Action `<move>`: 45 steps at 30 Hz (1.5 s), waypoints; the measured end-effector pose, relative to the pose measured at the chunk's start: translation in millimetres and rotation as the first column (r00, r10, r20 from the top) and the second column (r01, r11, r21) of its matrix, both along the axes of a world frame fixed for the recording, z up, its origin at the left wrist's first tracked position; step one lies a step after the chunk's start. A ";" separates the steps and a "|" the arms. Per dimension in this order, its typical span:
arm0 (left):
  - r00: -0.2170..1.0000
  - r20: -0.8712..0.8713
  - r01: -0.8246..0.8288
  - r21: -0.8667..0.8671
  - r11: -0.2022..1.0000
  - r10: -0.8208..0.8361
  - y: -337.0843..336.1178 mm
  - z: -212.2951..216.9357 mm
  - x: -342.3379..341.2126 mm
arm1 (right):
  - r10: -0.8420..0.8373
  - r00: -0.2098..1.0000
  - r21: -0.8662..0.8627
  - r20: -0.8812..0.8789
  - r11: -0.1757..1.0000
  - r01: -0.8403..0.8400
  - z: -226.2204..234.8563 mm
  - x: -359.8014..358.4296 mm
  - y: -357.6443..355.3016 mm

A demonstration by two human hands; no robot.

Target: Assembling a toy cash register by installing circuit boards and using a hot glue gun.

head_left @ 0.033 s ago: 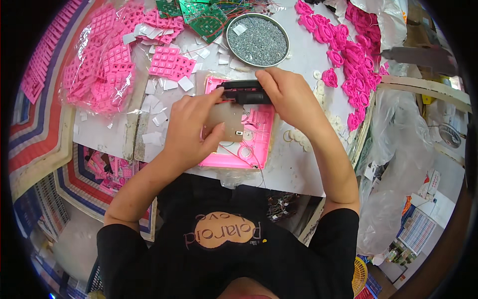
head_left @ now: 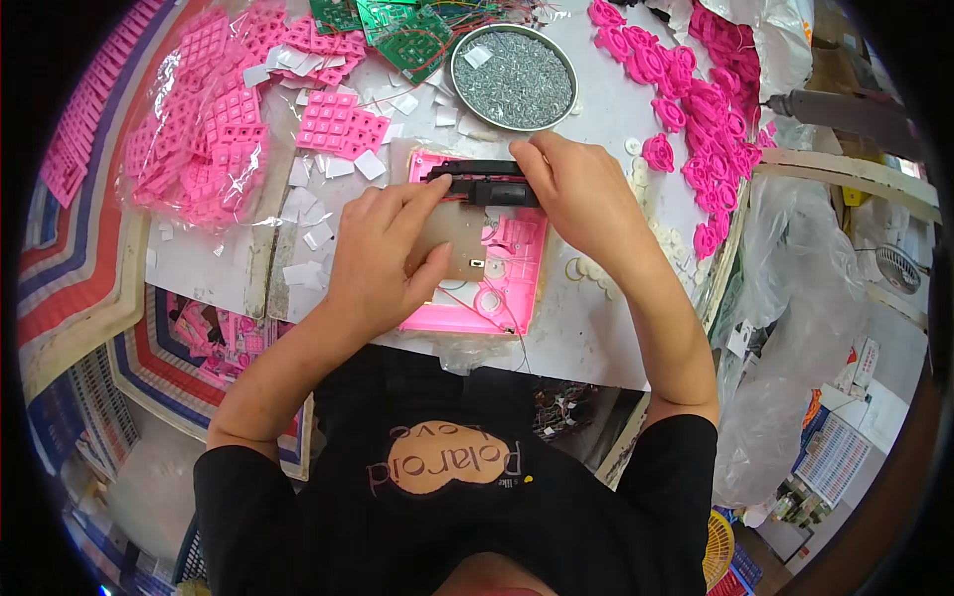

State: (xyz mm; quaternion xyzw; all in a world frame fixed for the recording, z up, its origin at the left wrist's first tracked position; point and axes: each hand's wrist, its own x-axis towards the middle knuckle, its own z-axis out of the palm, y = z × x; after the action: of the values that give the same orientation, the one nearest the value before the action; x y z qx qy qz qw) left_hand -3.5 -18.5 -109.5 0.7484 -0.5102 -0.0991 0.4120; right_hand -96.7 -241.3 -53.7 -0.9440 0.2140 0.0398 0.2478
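Observation:
A pink plastic housing [head_left: 522,273] lies open on the white table in front of me. My left hand [head_left: 383,263] presses down on a tan circuit board [head_left: 459,233] that sits inside the housing, thumb and fingers spread over it. My right hand [head_left: 576,194] grips a long black part [head_left: 485,186] lying across the housing's far edge. The fingertips of the two hands nearly meet at this black part. Thin wires trail from the housing's near corner.
A round metal bowl of small grey screws [head_left: 514,77] stands just beyond the hands. Pink rubber keypads [head_left: 340,124] and a bag of them [head_left: 194,149] lie at left, green circuit boards [head_left: 397,25] at the back, pink round parts [head_left: 696,94] at right, a power screwdriver [head_left: 845,109] far right.

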 end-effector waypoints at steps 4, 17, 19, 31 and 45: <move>0.993 0.118 -0.027 0.062 0.998 0.019 -2.3 4.0 -1.7 | 0.118 0.984 -0.155 0.132 0.983 -0.098 10.6 -12.5 14.1; 0.963 0.269 -0.064 0.201 0.978 0.008 -8.0 27.3 -2.5 | 0.259 0.936 -0.099 0.239 0.965 -0.242 -20.0 -25.7 8.4; 0.964 0.260 -0.007 0.224 0.975 -0.053 -14.8 34.0 8.5 | 0.336 0.920 -0.210 0.203 0.932 -0.295 -19.0 -26.7 6.8; 0.875 0.362 0.198 0.341 0.919 -0.323 -170.9 3.6 102.5 | -0.290 0.460 0.538 0.840 0.563 -0.628 61.5 6.2 -51.6; 0.805 0.511 0.132 0.344 0.930 -0.303 -184.5 22.0 88.8 | -0.369 0.598 0.633 0.711 0.707 -0.316 41.5 -8.8 -44.8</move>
State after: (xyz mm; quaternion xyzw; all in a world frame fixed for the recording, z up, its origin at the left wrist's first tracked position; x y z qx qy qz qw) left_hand 85.3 -203.0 -87.6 0.7327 -0.6704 0.0013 0.1169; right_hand -105.4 -286.1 -12.1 -0.6824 0.0621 -0.3129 0.6577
